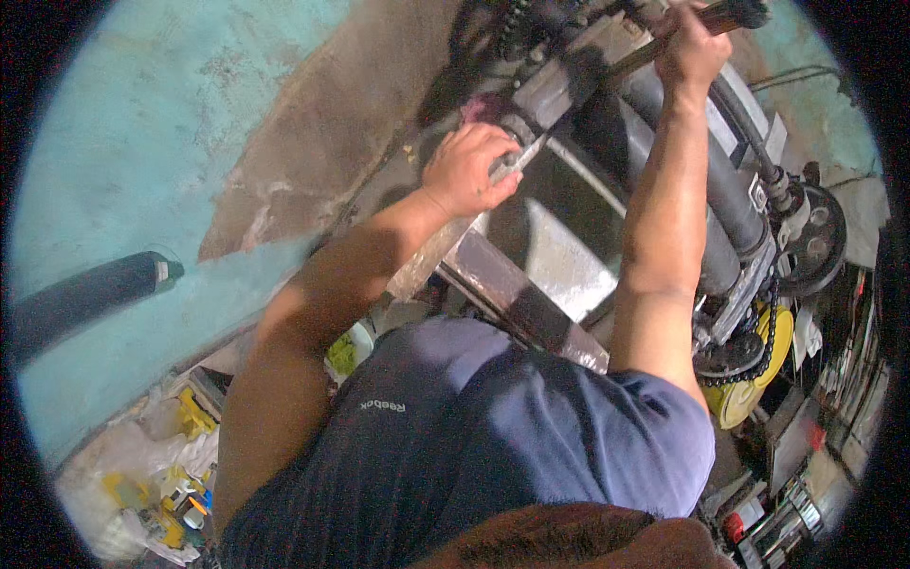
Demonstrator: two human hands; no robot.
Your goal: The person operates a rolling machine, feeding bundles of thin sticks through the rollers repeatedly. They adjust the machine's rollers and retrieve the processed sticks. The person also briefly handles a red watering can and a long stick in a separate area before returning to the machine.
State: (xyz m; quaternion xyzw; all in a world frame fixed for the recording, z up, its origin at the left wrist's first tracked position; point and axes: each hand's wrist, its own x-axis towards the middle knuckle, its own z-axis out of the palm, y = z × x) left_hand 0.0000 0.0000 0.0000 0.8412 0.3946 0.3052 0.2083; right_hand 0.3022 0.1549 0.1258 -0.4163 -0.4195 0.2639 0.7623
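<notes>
At the upper right, my right hand (pixel 694 52) is closed round what looks like a brush (pixel 739 14). Its dark, bristle-like end sticks out past the hand, and a narrow handle (pixel 633 63) slants down the other way over the machine. My left hand (pixel 471 171) rests on the near end of a metal bar (pixel 550 90), its fingers curled over the edge by a bolt-like part. Both belong to a greasy machine (pixel 592 142) with chains and rollers. A bright sheet-metal piece (pixel 564 261) sits below, between my forearms.
A chain (pixel 766 351) and a dark wheel (pixel 815 237) are at the right, by a yellow round part (pixel 758 379). Metal strips (pixel 858 332) crowd the right edge. A dark pipe (pixel 85 299) juts from the turquoise wall (pixel 123 180). White bags (pixel 104 493) lie lower left.
</notes>
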